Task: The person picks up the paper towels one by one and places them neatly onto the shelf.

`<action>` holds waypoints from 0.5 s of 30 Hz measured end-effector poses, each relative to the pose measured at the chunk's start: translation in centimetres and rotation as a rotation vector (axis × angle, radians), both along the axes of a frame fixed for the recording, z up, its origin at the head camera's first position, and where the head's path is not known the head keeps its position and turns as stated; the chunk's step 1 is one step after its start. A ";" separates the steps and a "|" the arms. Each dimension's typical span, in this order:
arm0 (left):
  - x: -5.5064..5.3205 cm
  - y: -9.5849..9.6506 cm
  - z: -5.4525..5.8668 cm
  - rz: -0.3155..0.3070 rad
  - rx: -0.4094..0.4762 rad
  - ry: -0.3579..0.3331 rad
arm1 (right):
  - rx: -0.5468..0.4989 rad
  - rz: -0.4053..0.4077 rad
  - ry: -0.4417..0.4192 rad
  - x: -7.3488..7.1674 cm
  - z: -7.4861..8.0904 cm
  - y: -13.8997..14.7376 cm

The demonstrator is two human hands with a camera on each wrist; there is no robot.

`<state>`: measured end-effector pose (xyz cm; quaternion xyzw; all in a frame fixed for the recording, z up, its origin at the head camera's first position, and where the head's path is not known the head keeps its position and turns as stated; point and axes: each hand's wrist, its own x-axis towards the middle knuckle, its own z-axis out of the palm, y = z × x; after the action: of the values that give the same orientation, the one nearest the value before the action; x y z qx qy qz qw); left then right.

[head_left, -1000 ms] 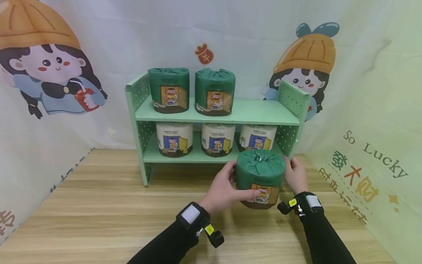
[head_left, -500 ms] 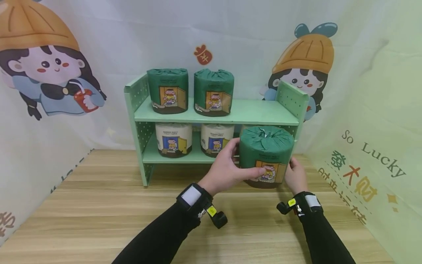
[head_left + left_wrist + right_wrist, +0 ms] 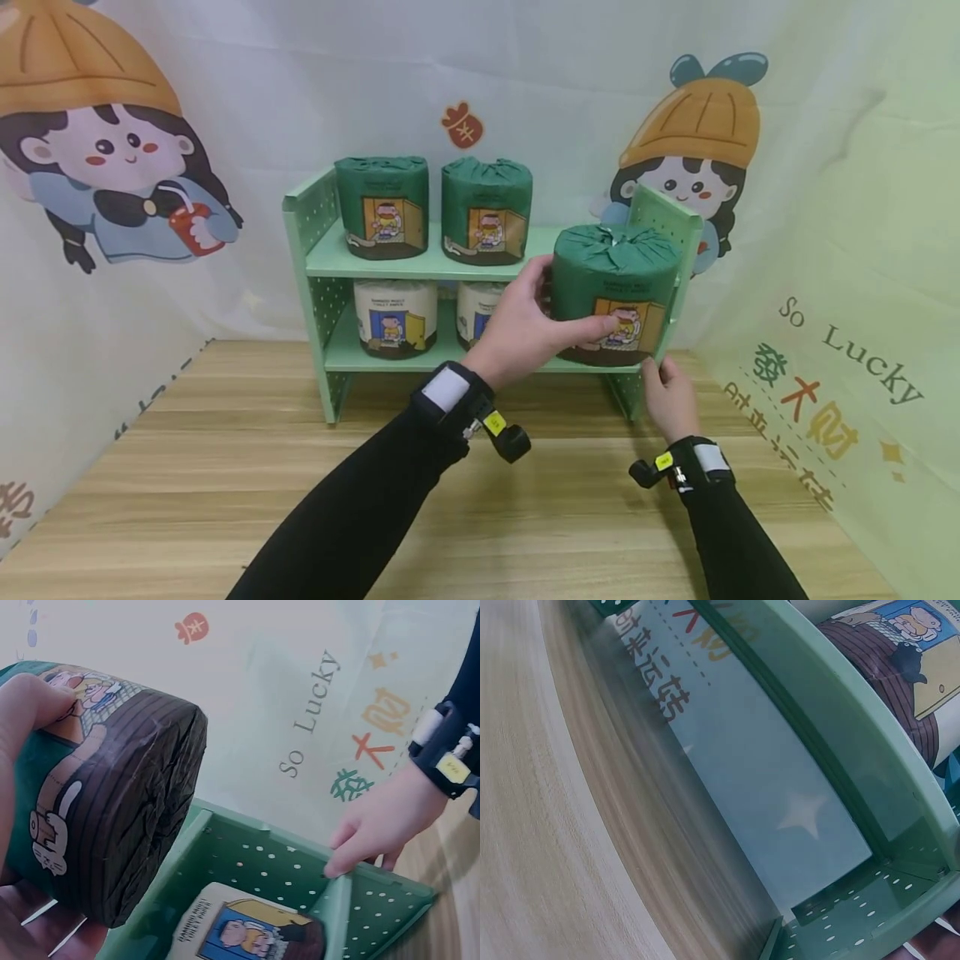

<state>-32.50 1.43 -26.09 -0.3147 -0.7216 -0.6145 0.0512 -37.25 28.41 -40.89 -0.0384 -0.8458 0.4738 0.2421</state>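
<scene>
My left hand [image 3: 517, 325] grips a green-wrapped toilet roll [image 3: 611, 292], thumb across its printed front. The roll hangs before the right end of the green two-tier shelf [image 3: 450, 268], overlapping the upper board in the head view. In the left wrist view its dark pleated underside [image 3: 142, 817] shows, tilted. My right hand [image 3: 671, 400] pinches the front edge of the shelf's right side panel, low down; the left wrist view shows this hand [image 3: 394, 814] too. On the upper board stand two more green rolls, one left [image 3: 382, 204] and one mid-shelf [image 3: 487, 208].
White-wrapped toilet rolls stand on the lower board: one at left [image 3: 393, 321], one mid-shelf [image 3: 474, 312] partly behind my left hand, and one at right [image 3: 247, 930], seen in the left wrist view. Wood-grain tabletop [image 3: 225, 467] and printed cloth walls [image 3: 262, 100] surround the shelf.
My left hand has raised the green toilet roll and carried it slightly right, from over the tabletop up to the upper board's height. My right hand stays at the side panel.
</scene>
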 end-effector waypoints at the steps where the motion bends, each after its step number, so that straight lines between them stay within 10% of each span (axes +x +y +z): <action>1: -0.1 0.1 0.3 0.017 -0.007 0.001 | 0.000 0.003 0.000 0.0 0.0 0.0; 15: -2.3 0.6 2.2 0.115 0.018 -0.018 | 0.001 0.038 -0.035 0.0 -0.1 0.3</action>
<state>-34.82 2.06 -23.92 -0.2665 -0.7336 -0.6197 0.0827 -37.26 28.71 -41.03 -0.0304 -0.8507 0.4773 0.2180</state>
